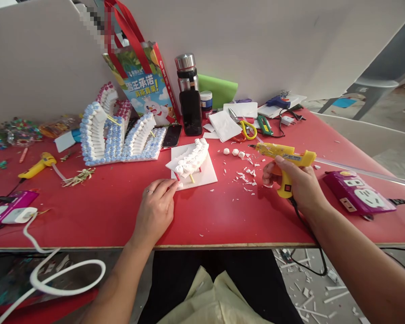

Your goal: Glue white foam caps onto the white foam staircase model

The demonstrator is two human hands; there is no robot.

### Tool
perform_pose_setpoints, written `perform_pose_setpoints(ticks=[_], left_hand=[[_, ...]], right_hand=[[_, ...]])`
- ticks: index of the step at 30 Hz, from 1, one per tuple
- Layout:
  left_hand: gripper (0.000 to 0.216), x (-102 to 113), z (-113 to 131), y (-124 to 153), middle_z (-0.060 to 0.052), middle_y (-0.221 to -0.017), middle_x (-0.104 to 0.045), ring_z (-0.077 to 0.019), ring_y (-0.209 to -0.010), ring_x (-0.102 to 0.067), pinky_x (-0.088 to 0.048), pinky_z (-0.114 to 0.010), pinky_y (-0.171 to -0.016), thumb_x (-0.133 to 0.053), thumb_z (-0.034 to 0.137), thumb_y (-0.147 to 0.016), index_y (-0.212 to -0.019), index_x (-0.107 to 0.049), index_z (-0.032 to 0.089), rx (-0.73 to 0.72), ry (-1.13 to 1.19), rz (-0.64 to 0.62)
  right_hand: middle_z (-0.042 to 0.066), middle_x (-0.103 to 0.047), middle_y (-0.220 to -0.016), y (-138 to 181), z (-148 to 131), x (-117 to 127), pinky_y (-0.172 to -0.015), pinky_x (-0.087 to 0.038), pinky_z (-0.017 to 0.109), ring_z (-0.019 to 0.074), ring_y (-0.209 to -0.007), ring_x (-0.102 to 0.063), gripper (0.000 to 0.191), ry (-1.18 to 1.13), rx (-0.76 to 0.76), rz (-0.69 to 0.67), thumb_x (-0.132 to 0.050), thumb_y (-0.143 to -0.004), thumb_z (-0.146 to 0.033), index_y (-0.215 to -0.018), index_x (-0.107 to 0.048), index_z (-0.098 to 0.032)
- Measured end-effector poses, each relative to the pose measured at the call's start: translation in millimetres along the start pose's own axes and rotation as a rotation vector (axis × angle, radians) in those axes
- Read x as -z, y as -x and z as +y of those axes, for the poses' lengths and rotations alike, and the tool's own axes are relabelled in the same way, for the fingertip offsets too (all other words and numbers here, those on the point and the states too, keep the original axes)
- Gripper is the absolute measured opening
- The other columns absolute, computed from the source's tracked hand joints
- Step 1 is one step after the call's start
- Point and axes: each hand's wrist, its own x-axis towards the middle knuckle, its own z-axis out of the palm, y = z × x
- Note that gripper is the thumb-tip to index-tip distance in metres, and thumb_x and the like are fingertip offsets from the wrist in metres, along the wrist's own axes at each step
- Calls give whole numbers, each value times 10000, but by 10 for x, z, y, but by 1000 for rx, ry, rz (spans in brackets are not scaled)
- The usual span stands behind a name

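My right hand [299, 180] is wrapped around a yellow hot glue gun [283, 155], its nozzle pointing left and a clear glue stick [361, 171] trailing from its back. In front of me stands a small white model [192, 157]: a curved piece edged with white rosettes, raised on red and yellow posts above a square white base [207, 175]. My left hand [157, 202] is at the base's front left corner, fingers pressed together beside a small white bit [180, 185]. What the fingertips pinch is hidden. Several loose white rosettes [235, 152] lie between model and gun.
White scraps [248, 175] litter the red table [202, 216]. Blue-and-white models [121, 139], a gift bag [145, 85], a thermos [186, 72], and a phone [191, 112] stand behind. Scissors [248, 129] lie further right. Power strips [359, 191] flank me; another yellow glue gun [38, 166] lies left.
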Motion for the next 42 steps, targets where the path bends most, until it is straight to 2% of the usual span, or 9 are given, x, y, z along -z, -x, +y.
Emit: perform_pose_setpoints(ticks=[11,15,18,20,27,34,37,41,42], left_hand=[[452,-9,-4,2,-126,-1245,-684,-297,-1159,-591,-507,-492,-988,-476,52,-914,-1324,-618,182,8,24,14],[466,50,40,19,-129,-1197,-700,-276,-1133,-628,-523,-466,-991,-495,19,-883,-1295,-635,186,35,89,159],[435,92,64,68,-94,-1079,-740,-247,-1034,-676,-552,-425,-930,-494,-20,-848,-1149,-702,216,25,123,301],[410,103,73,98,-77,-1015,-753,-237,-985,-689,-558,-413,-909,-498,-32,-830,-1064,-722,220,21,125,339],[314,94,99,48,-100,-1048,-731,-231,-1016,-687,-548,-400,-942,-518,42,-883,-1073,-714,197,190,140,346],[293,151,201,32,-86,-1022,-739,-218,-995,-701,-561,-380,-929,-508,51,-898,-1032,-719,203,193,209,380],[308,156,453,-53,-74,-1025,-739,-208,-984,-705,-572,-364,-917,-512,24,-884,-1018,-714,214,90,339,305],[323,-10,863,-421,-81,-1116,-720,-209,-1045,-693,-578,-358,-923,-504,48,-917,-1125,-674,226,-48,555,-2],[302,-89,931,-559,-81,-1105,-721,-209,-1028,-695,-579,-361,-913,-496,57,-927,-1107,-675,221,-58,595,-36]], right_hand=[[47,-643,-696,4,3,-7,-496,-464,272,158,-561,-601,286,16,6,-4,-725,-863,-404,-734,-679,-153],[45,-637,-686,10,-19,-16,-498,-463,276,161,-556,-606,289,14,8,9,-715,-871,-400,-725,-679,-153],[48,-642,-681,8,-25,-9,-517,-475,285,165,-557,-614,297,13,12,8,-709,-876,-401,-717,-670,-153],[49,-646,-681,5,-20,-3,-523,-479,288,169,-556,-620,296,11,10,9,-713,-873,-404,-720,-668,-155],[47,-646,-682,9,-13,7,-530,-476,287,163,-557,-616,300,17,21,-4,-699,-886,-403,-723,-673,-152],[42,-650,-692,-3,-21,-4,-531,-478,284,161,-559,-620,295,11,27,6,-709,-877,-411,-735,-680,-153],[43,-666,-713,-25,-1,3,-549,-494,278,156,-570,-627,311,3,28,35,-710,-870,-437,-729,-684,-161],[28,-675,-713,-63,36,32,-558,-507,263,147,-574,-629,294,-11,40,103,-705,-858,-460,-744,-689,-189],[26,-675,-708,-71,43,40,-560,-510,259,144,-572,-629,291,-16,40,121,-706,-854,-462,-749,-690,-191]])
